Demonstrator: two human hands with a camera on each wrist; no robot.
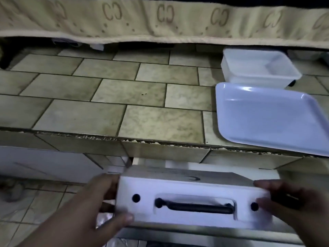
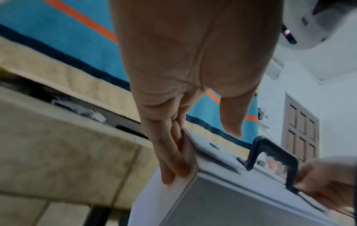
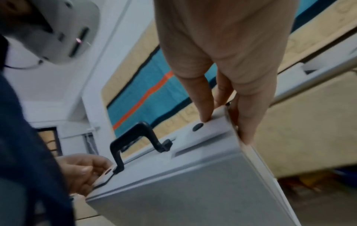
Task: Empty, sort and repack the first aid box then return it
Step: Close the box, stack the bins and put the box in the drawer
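The first aid box (image 1: 192, 191) is a white case with a black carry handle (image 1: 194, 207) on the face turned toward me. I hold it in the air just below the front edge of the tiled counter (image 1: 142, 97). My left hand (image 1: 108, 196) grips its left end, thumb on the handle face and fingers (image 2: 173, 160) flat along the side. My right hand (image 1: 274, 195) grips the right end the same way, its thumb (image 3: 201, 104) beside a round black spot. The box lid looks closed, so its contents are hidden.
A flat white tray (image 1: 270, 118) lies on the counter's right side, overhanging the front edge. A white plastic tub (image 1: 258, 68) stands behind it. A beige patterned cloth (image 1: 160, 20) hangs along the back. Tiled floor (image 1: 26, 220) shows at lower left.
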